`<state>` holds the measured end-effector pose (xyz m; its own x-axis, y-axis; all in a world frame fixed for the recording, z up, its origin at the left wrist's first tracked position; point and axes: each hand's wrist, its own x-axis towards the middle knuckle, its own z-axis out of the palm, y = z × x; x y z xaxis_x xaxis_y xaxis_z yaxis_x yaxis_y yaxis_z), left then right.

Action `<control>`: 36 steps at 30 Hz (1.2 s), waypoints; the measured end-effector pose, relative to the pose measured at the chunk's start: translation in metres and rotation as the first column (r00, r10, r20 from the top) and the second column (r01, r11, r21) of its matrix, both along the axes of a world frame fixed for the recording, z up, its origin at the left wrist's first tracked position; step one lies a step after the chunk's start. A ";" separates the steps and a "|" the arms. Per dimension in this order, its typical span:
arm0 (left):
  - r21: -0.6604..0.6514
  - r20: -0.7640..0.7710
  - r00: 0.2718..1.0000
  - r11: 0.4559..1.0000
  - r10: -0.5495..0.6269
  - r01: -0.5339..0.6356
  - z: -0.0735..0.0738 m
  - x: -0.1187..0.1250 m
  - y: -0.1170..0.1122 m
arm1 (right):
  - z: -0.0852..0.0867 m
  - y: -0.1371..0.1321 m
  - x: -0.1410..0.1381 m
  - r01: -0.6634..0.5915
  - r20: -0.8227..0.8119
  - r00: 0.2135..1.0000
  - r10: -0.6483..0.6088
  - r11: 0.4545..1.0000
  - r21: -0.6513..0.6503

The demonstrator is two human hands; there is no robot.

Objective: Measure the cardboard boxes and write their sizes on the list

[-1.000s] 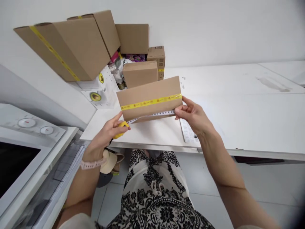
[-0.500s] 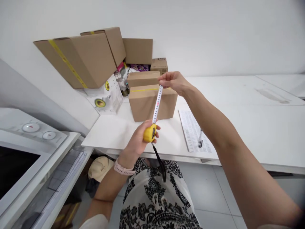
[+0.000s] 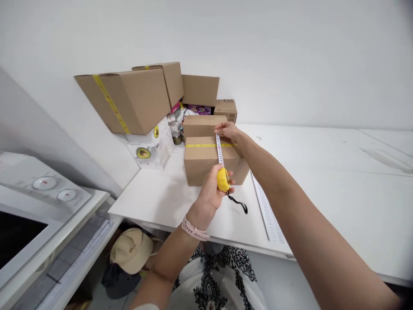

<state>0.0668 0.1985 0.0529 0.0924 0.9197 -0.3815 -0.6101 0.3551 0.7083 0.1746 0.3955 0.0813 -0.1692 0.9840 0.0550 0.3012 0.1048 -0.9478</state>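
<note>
My left hand (image 3: 211,187) is wrapped round a yellow tape measure (image 3: 223,179) with a black wrist strap. Its white blade (image 3: 220,150) is drawn out, and my right hand (image 3: 227,130) pinches the far end between thumb and fingers. Under the blade stands a taped cardboard box (image 3: 200,165), a yellow strip of tape running across its top. The blade crosses that top from back to front; whether it touches the cardboard I cannot tell. Another cardboard box (image 3: 201,125) stands right behind it, close to my right fingertips.
Larger cardboard boxes (image 3: 142,99) are stacked on white avocado-printed boxes (image 3: 151,150) at the back left. A printed sheet (image 3: 267,211) lies on the white table (image 3: 142,196), partly under my right forearm. A microwave (image 3: 38,202) stands left. Below hangs a beige cap (image 3: 132,249).
Both hands have moved forward with the tape measure, over the taped box. Less blade shows between them, and the strap has swung onto the table side. The view has shifted.
</note>
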 end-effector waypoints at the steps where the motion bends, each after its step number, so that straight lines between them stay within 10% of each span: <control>1: -0.006 0.009 1.000 1.000 0.005 -0.005 0.000 0.001 0.003 | -0.002 0.005 -0.001 0.012 0.010 1.000 -0.012 1.000 -0.019; 36: 0.058 0.046 0.999 0.998 -0.008 0.006 -0.002 0.026 -0.064 | -0.019 -0.001 0.012 -0.088 0.321 0.945 0.058 0.993 0.077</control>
